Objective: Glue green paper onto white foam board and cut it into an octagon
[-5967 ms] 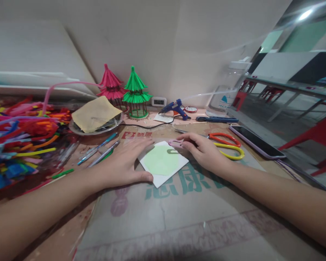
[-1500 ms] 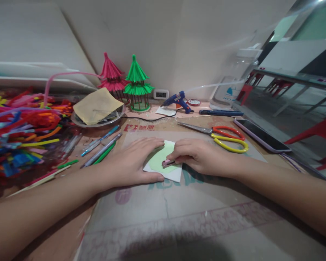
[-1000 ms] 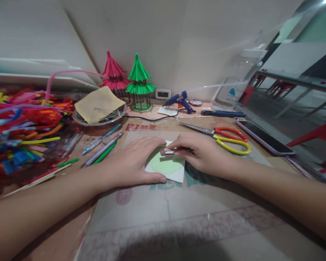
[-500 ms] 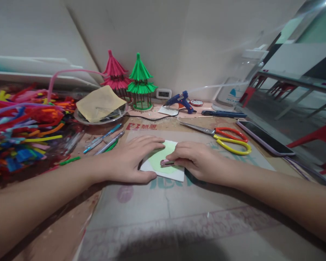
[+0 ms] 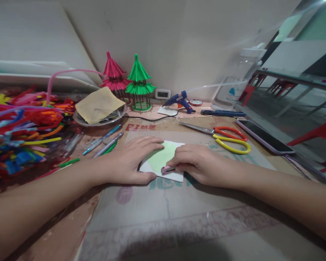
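A white square board (image 5: 179, 176) with a pale green sheet or patch (image 5: 163, 154) on it lies on the cardboard in front of me. My left hand (image 5: 137, 157) rests along its left side, thumb and fingers apart, pressing on the edge. In my right hand (image 5: 191, 159), closed fingers pinch a small pink utility knife (image 5: 167, 170), its rounded end pointing left. The knife sits low over the green area, near the board's front edge. Its tip and any blade are too small to make out.
Scissors (image 5: 216, 135) and a phone (image 5: 264, 136) lie to the right. Behind are a blue glue gun (image 5: 180, 101), a box cutter (image 5: 223, 113), a clock (image 5: 163, 94) and green (image 5: 139, 83) and pink (image 5: 114, 74) pagoda models. Pipe cleaners (image 5: 21, 127) and pens (image 5: 101, 139) fill the left.
My right hand has drawn the small pink utility knife a little toward me over the green area. My left hand stays in place on the board. The view has shifted slightly.
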Tool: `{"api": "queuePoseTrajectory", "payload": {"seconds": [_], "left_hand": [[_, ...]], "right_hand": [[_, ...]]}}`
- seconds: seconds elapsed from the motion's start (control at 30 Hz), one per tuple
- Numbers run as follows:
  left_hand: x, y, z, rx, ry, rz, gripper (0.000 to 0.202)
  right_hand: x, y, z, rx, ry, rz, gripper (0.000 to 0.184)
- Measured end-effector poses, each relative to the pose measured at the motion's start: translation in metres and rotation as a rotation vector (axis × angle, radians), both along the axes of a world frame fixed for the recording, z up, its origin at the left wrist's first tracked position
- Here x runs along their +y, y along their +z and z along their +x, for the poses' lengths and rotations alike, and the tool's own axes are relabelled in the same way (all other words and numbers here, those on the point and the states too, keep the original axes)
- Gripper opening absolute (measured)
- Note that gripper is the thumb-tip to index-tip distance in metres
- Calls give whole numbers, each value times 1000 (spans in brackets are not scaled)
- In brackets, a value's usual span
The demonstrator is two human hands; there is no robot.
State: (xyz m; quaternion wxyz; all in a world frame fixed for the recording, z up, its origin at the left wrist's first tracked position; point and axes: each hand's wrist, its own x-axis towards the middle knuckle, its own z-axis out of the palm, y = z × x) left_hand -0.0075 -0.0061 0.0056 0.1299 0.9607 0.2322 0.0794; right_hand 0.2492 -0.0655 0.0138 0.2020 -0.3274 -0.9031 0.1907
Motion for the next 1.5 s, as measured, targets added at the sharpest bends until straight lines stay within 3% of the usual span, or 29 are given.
{"api": "queuePoseTrajectory", "payload": {"seconds": [0.13, 0.3, 0.43, 0.7, 0.8, 0.9, 1.07, 1.17, 1.3, 1.4, 1.5], "left_hand": [[1, 0, 0, 23, 7, 2, 72], [2, 0, 2, 34, -8, -4, 75], [1, 0, 3, 32, 16, 10, 74], [-1, 2, 4, 43, 23, 43, 73], [-1, 2, 6, 46, 12, 43, 73], [-1, 2, 7, 40, 15, 43, 72], [-1, 1, 4, 18, 24, 40, 81], [-4, 0, 4, 9, -20, 76, 78], [-15, -4, 8, 27, -87, 120, 52], [-24, -10, 7, -3, -104, 148, 43], [-34, -12, 4, 5, -104, 216, 52]], "right_hand": [[0, 5, 3, 49, 27, -109, 15], [13, -5, 0, 118, -124, 73, 20], [13, -11, -6, 55, -53, 71, 18], [-1, 2, -9, 32, -45, -69, 15], [7, -4, -13, 81, -121, -1, 16], [8, -8, -17, 41, -96, 71, 17], [-3, 0, -12, 14, -30, -5, 16], [8, 5, 1, 117, -180, 30, 17], [39, -3, 24, 275, -441, 166, 19], [52, -18, 34, 197, -484, 187, 16], [54, -28, 36, 99, -474, 177, 18]]}}
